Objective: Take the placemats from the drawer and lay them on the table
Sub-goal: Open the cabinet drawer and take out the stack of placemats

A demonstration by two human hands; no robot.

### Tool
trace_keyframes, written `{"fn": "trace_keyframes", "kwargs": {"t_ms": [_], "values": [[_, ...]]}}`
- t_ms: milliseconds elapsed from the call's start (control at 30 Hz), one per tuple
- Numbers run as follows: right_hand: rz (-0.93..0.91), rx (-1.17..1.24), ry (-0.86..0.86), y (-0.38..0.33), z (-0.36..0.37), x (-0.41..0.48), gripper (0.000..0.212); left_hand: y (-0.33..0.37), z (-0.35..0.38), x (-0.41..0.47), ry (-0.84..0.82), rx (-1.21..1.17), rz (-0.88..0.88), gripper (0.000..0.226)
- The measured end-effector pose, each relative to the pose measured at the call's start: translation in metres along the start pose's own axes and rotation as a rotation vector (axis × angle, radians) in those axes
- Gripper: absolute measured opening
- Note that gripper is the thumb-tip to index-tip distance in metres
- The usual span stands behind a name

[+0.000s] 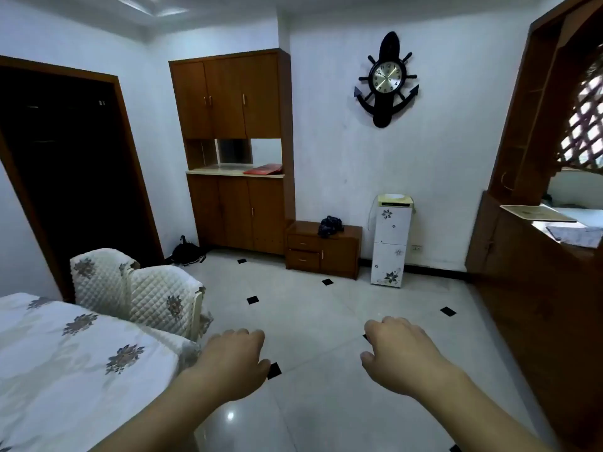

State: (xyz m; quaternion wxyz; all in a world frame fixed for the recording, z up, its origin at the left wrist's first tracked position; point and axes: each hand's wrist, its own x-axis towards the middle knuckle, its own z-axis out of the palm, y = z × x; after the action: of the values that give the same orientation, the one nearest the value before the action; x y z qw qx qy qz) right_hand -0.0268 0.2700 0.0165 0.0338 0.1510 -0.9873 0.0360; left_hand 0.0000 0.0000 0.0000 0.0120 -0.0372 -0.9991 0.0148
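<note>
My left hand (233, 360) and my right hand (398, 353) are stretched out in front of me over the tiled floor, fingers curled loosely downward, holding nothing. The table (65, 353) with a white flowered cloth fills the lower left, just left of my left hand. A low wooden cabinet with two closed drawers (303, 252) stands against the far wall, well beyond both hands. No placemats are in view.
Two chairs with quilted covers (137, 288) stand at the table's far end. A tall wooden cupboard (235, 151) holds a red item (262, 169) on its counter. A white water dispenser (390, 239) stands right of the drawers. A wooden partition (528, 272) lines the right. A dark doorway (71, 164) opens on the left.
</note>
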Motion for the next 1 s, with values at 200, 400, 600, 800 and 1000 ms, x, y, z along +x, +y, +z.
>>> {"fn": "trace_keyframes", "kwargs": {"t_ms": [200, 400, 600, 800, 1000], "values": [[0.0, 0.045, 0.036, 0.046, 0.01, 0.092, 0.016, 0.013, -0.001, 0.095, 0.05, 0.033, -0.005, 0.03], [-0.035, 0.048, 0.067, 0.096, 0.012, 0.184, 0.016, 0.026, -0.002, 0.195, 0.069, 0.045, -0.049, 0.031], [-0.053, 0.071, 0.022, 0.124, 0.025, 0.258, 0.016, 0.023, 0.008, 0.278, 0.036, 0.028, -0.057, 0.03], [-0.053, 0.069, -0.007, 0.137, 0.046, 0.357, 0.018, -0.002, 0.026, 0.38, 0.006, 0.005, -0.047, 0.029], [-0.011, 0.04, -0.008, 0.139, 0.053, 0.489, 0.019, -0.046, 0.034, 0.509, -0.008, -0.021, -0.035, 0.033]]}}
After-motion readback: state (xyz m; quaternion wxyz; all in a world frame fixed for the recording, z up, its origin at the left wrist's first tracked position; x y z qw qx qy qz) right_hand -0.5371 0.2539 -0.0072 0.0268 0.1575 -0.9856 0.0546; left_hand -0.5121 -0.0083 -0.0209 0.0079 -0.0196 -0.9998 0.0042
